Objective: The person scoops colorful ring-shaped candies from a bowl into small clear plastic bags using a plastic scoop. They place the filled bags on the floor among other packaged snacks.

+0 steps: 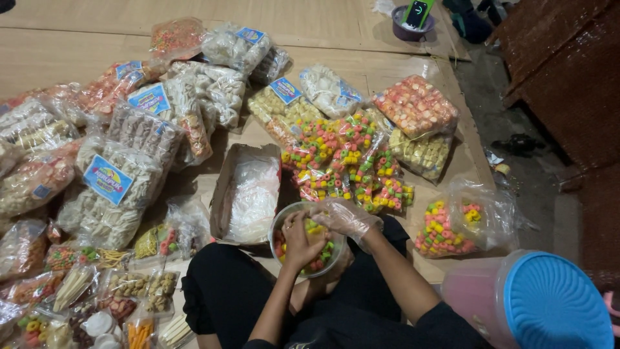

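Both hands are digging into a clear bowl (281,226) of colourful ring snacks sitting on the person's lap. The left hand (300,242) is curling around a pinch of rings, and the right hand (342,216), wearing a plastic glove, is cupping loosely over them. Snack bags (342,161) are lying on the floor just beyond.

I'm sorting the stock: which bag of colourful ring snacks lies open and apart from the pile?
The loose clear bag right of the person, beside the blue-lidded tub; the others are piled together.
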